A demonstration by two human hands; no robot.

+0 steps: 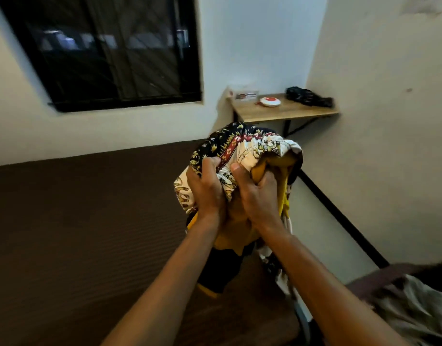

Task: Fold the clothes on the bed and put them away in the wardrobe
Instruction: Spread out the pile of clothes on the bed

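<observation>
Patterned clothes bundle being gripped by left hand and right hand above brown bed. Wooden tabletop in corner carrying white-red disc, black bag; grey cloth lying at right.

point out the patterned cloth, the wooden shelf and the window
patterned cloth [242,143], head view, bunched top fold
wooden shelf [277,112], head view, bare top board
window [110,53], head view, dark pane
</observation>
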